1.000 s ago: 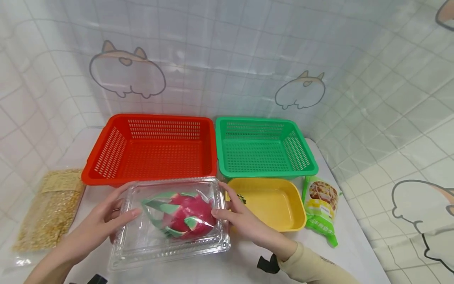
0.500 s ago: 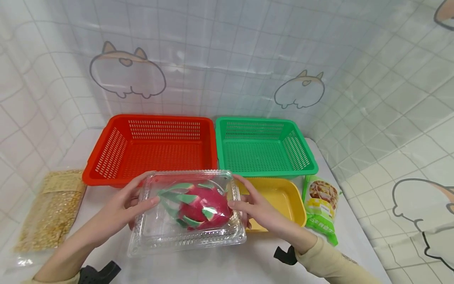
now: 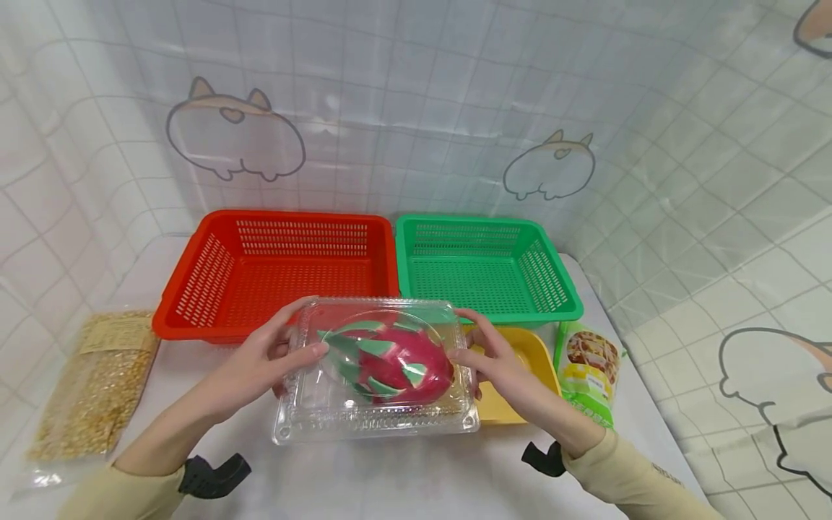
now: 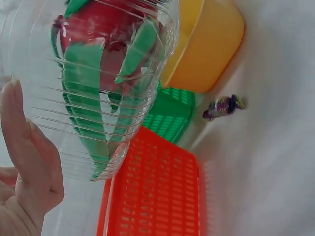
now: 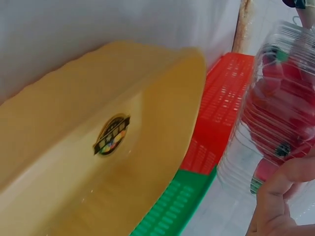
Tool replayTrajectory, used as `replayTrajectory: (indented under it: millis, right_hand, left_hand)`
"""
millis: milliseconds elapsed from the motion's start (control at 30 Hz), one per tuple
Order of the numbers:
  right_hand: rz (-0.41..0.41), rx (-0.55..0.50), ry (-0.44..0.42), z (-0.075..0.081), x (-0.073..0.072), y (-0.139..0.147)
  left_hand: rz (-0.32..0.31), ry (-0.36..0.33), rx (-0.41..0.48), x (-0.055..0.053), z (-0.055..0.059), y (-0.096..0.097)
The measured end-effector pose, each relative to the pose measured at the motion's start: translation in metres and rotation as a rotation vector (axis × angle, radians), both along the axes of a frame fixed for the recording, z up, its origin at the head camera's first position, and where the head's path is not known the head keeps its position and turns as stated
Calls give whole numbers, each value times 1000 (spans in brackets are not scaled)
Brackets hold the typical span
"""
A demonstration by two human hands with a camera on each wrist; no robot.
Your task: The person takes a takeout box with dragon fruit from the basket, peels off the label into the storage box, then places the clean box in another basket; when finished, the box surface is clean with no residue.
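A clear plastic food box (image 3: 305,422) with a red and green dragon fruit (image 3: 406,361) inside is held up off the table, in front of the baskets. My left hand (image 3: 260,372) grips its left side, thumb on top and the other fingers partly hidden beneath. On the opposite side my right hand (image 3: 503,368) holds the box the same way, near the yellow basin (image 3: 542,361). Through the ribbed wall the dragon fruit (image 4: 83,69) shows in the left wrist view. In the right wrist view, fingers (image 5: 275,191) of the right hand touch the box's edge.
Behind stand a red basket (image 3: 299,282) and a green basket (image 3: 468,282), side by side. A bag of yellow grains (image 3: 97,383) lies at left, a green snack bag (image 3: 588,368) at right. A small purple twist-wrapped item (image 4: 224,107) lies on the table.
Both hands have carried the box with the dragon fruit to the right and slightly farther away. It now overlaps the front of both baskets and part of the yellow basin.
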State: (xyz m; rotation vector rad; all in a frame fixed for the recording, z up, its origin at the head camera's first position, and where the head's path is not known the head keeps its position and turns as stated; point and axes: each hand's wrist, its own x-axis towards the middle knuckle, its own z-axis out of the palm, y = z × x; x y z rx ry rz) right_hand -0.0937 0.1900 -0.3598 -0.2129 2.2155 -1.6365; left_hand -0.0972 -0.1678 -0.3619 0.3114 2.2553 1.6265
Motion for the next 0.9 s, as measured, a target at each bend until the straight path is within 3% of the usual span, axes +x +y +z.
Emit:
replayTrajectory:
  millis: [200, 533, 900]
  right_hand:
    - [-40, -31, 3, 2, -3, 9]
    - [-51, -236, -28, 7, -12, 23]
    - [-85, -216, 43, 5, -33, 41]
  left_hand:
    - [-31, 21, 49, -9, 2, 9]
    - [-49, 50, 38, -25, 7, 26]
    - [-93, 55, 57, -39, 14, 44]
